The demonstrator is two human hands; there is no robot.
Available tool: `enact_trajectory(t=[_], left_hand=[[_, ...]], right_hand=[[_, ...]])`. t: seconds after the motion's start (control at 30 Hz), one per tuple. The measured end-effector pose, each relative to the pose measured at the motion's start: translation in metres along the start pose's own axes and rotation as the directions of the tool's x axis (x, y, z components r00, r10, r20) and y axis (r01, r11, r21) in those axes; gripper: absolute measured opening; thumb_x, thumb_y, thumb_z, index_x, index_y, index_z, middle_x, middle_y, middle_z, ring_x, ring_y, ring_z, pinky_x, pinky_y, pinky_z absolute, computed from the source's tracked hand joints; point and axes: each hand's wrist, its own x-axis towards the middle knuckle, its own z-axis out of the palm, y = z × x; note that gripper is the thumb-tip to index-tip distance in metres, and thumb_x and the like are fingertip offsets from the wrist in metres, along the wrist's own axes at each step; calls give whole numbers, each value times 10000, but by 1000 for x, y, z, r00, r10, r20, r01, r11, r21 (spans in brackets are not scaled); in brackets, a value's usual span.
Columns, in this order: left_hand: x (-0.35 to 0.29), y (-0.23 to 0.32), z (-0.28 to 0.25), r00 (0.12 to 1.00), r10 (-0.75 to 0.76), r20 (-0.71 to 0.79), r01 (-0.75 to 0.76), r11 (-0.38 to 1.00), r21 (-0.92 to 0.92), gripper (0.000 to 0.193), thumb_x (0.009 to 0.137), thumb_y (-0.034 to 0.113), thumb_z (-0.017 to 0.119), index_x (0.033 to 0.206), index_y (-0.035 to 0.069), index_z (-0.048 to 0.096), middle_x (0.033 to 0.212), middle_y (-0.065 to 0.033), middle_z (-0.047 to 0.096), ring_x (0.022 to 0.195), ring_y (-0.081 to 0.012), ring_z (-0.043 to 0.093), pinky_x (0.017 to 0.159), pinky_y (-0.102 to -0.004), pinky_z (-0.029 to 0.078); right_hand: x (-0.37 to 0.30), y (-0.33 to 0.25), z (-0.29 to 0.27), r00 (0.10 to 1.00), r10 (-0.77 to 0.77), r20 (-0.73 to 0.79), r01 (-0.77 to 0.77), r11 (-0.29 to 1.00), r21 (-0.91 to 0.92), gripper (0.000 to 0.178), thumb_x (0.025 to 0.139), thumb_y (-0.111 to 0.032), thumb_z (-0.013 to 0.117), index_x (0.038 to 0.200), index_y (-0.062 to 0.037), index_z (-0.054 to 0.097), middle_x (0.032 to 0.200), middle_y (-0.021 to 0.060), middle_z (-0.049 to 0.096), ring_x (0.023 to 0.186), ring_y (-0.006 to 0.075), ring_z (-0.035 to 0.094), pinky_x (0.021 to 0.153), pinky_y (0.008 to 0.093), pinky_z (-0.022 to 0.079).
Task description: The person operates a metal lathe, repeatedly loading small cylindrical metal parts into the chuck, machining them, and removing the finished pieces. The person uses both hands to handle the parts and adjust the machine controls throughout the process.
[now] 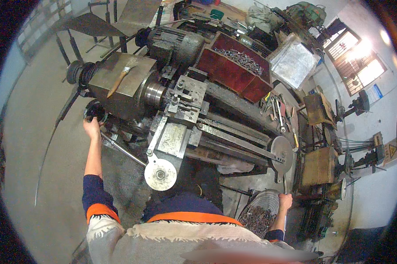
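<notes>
My left hand (92, 127) reaches to the left end of a small lathe (119, 90), its fingers closed on the edge of a black round, cup-like part (94, 111). The fingertips are partly hidden in its dark inside. On the far right, my right hand (285, 201) is wrapped round a metal lever (285, 185) that hangs below a round steel plate (282, 154). Between the hands lie the chuck (155, 94), the tool slide (183, 103) and a pale disc (160, 174) joined to a long steel handle (123, 150).
A wooden-handled brush (120, 79) lies on the headstock, with a motor (175, 44) behind. A red bin (233, 68) holds many small metal parts. Wrenches (277, 112) lie to its right. A basket (269, 198) of metal pieces stands beside my right hand.
</notes>
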Motion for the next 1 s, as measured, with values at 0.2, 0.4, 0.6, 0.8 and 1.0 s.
enact_trajectory(t=[0.2,0.4,0.6,0.8,1.0], left_hand=[[1,-2,0,999,28,26,-28,1000,-4,328,761,4,549,1074,-61,477,934,-168,584,515,-194,593,440,-273,509],[0,5,-4,995,95,-30,-87,975,205,289,727,27,577,1002,-45,524,853,-145,596,542,-203,596,442,-300,515],[18,0,-25,993,-2,118,-34,950,309,227,708,53,570,906,-51,530,770,-122,588,535,-205,593,458,-309,496],[-5,7,-67,990,12,138,-51,957,285,235,710,45,564,924,-34,510,751,-110,573,600,-166,557,517,-276,440],[-61,-14,-182,998,33,-52,-23,984,177,192,743,33,511,918,-27,460,715,-94,532,532,-176,533,490,-286,426]], right_hand=[[4,1,6,999,47,17,-47,999,-9,385,606,-254,591,889,5,620,923,229,621,906,377,594,796,421,466],[0,-6,1,1000,11,0,-11,1000,7,391,602,-284,604,881,-13,638,894,216,629,882,371,599,779,430,474],[42,23,20,976,-166,-138,151,982,-116,403,654,-396,615,792,-17,599,793,195,622,785,379,602,708,465,473],[106,8,-5,995,-99,16,100,983,-156,416,645,-356,563,853,1,609,910,223,623,874,383,599,760,435,483],[110,40,31,981,-184,-52,174,972,-161,429,664,-371,552,857,7,609,894,237,621,858,391,599,754,449,477]])
